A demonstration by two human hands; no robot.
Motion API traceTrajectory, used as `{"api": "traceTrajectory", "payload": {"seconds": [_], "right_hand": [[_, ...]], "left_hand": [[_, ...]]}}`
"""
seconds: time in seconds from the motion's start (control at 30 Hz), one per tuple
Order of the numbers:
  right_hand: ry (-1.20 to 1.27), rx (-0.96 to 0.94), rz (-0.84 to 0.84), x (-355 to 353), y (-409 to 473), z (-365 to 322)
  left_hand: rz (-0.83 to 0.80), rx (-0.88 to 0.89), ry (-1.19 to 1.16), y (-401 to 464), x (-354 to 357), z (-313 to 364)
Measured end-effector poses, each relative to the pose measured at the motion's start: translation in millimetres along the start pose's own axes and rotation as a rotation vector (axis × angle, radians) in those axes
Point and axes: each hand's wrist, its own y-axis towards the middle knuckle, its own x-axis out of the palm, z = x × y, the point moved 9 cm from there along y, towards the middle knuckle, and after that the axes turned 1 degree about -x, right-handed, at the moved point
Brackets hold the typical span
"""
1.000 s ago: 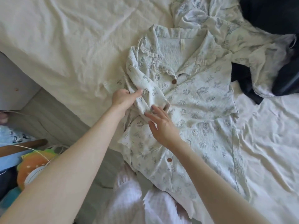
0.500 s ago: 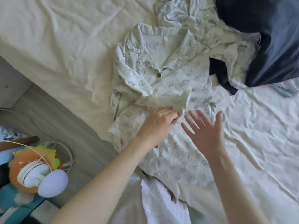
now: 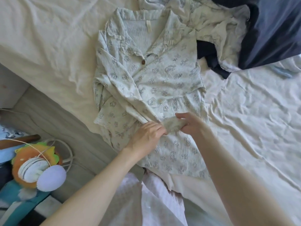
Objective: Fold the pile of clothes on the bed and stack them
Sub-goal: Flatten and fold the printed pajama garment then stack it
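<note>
A pale printed pyjama shirt (image 3: 162,82) with brown buttons lies front-up on the cream bed sheet (image 3: 48,46). Its left sleeve (image 3: 130,98) is folded diagonally across the front. My left hand (image 3: 148,132) rests on the sleeve near the cuff, fingers closed over the cloth. My right hand (image 3: 190,124) pinches the cuff end (image 3: 172,124) between thumb and fingers. Behind the shirt lies a crumpled garment of the same print (image 3: 203,18), with dark navy clothing (image 3: 273,33) at the top right.
The bed edge runs diagonally at the left, with grey floor (image 3: 65,124) beyond it. A plush toy with headphones (image 3: 35,170) sits at the lower left. White cloth (image 3: 146,201) hangs at the bottom middle. More sheet (image 3: 252,119) stretches to the right.
My left hand carried the sleeve from the shirt's left edge across the front. My right hand left the shirt front, opened, then took hold of the cuff end.
</note>
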Motion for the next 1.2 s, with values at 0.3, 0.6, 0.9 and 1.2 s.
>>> {"api": "traceTrajectory", "payload": {"seconds": [0.3, 0.6, 0.9, 1.2], "right_hand": [[0.087, -0.415, 0.162, -76, -45, 21], [-0.532, -0.433, 0.733, -109, -41, 12], [-1.187, -0.953, 0.404, 107, -39, -109], [-1.563, -1.202, 0.361, 306, 1, -190]], "left_hand": [[0.029, -0.140, 0.174, -24, -2, -21], [-0.029, -0.663, -0.295, -45, 9, -99], [0.610, -1.280, -1.188, -61, -52, -208], [0.562, -1.464, -1.483, -27, -49, -254]]}}
